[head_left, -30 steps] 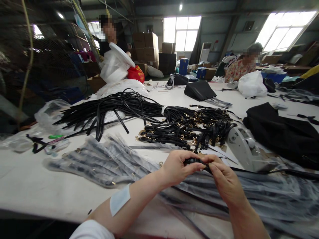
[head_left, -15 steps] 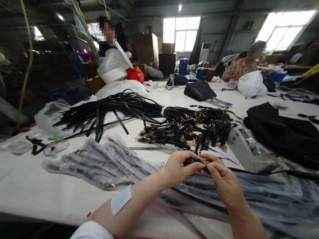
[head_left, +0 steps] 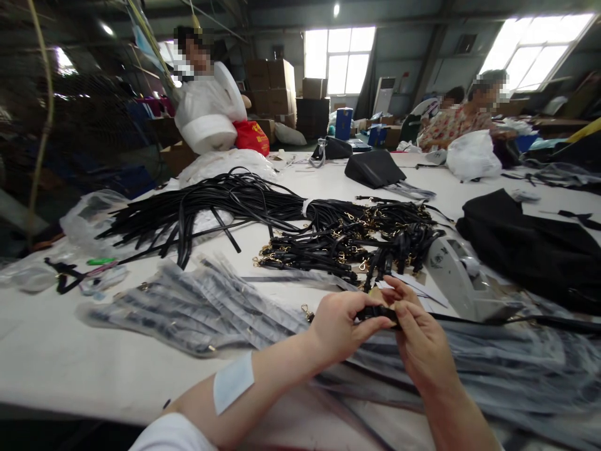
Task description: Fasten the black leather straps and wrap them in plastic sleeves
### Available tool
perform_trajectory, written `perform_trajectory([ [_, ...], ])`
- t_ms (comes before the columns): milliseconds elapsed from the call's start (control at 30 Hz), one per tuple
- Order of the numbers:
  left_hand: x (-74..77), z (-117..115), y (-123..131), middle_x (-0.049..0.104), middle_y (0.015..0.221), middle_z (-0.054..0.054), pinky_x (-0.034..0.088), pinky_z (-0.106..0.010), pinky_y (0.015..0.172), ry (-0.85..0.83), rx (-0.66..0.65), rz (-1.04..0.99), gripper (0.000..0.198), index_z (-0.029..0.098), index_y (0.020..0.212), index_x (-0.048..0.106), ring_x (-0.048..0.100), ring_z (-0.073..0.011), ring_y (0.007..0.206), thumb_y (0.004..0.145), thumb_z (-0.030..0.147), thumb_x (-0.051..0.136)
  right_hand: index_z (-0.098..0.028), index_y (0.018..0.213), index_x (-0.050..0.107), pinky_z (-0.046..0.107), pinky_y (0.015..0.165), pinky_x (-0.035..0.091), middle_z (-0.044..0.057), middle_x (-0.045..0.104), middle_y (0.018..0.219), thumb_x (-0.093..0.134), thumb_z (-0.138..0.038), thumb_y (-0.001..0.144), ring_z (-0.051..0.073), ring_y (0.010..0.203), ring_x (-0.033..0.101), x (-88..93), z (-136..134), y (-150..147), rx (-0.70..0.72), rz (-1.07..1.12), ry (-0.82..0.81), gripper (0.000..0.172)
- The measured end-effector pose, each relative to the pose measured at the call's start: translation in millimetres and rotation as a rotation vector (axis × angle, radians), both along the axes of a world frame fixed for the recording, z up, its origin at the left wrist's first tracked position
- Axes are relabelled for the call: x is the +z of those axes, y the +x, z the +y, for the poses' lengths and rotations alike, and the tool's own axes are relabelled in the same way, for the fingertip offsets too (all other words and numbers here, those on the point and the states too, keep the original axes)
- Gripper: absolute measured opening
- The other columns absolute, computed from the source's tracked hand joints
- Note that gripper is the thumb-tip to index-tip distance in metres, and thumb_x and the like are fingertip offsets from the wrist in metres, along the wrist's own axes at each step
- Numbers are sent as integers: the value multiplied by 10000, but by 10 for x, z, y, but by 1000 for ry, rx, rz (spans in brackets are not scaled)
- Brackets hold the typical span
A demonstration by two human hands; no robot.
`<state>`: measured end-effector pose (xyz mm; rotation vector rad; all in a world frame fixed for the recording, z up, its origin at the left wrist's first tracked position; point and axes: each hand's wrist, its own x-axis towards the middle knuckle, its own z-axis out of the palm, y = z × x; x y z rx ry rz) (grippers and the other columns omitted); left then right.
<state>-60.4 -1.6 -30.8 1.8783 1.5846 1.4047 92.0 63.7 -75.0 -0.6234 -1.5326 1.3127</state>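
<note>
A black strap (head_left: 373, 311) is stretched between my two hands, pinched at a thicker, layered part. My left hand (head_left: 334, 327) grips it between thumb and fingers, and a gold snap hook (head_left: 306, 310) sticks out beyond that hand's left side. Close against it, my right hand (head_left: 425, 341) pinches the strap with thumb and forefinger while its other fingers are raised. The exact fitting between the fingertips is partly hidden. Below and around my hands lie black straps in clear plastic sleeves (head_left: 188, 313). Just beyond is a heap of black straps with gold hooks (head_left: 319, 250).
A long bundle of black straps (head_left: 211, 200) lies across the white table (head_left: 42, 351). At right are a pale tape dispenser-like object (head_left: 451, 269) and a black fabric piece (head_left: 526, 244). Two black bags (head_left: 375, 169) stand farther back. Other people (head_left: 462, 119) are across the table.
My hands have shifted slightly right with the strap, and the right hand's fingers have lifted. More of the gold hook shows at the left. The person at the back left has moved a white roll-like object.
</note>
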Motion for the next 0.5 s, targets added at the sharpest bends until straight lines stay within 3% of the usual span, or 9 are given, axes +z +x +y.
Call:
perform_trajectory([
  [133,-10,27,-6,763,834,-37,493,-216,662,-32,-72,-92,232,174,935,745,662,-136,664,773,338,772,-245,922,740,405,1028,427,73,495,1408,548,-348,962,236,1186,520,14,1,-3,10,-46,48,221],
  [300,-44,28,28,765,857,-28,503,-227,716,-31,-79,21,217,203,968,745,679,-144,711,798,338,747,-228,843,731,383,1007,428,69,524,1360,558,-347,957,236,1158,534,43,-18,-5,15,-98,78,239],
  [500,22,25,-55,756,821,-36,484,-233,665,13,-47,24,246,187,952,743,673,-154,700,799,379,739,-240,922,716,394,1039,399,69,550,1333,527,-379,968,254,1204,514,53,8,16,92,-7,-67,239],
])
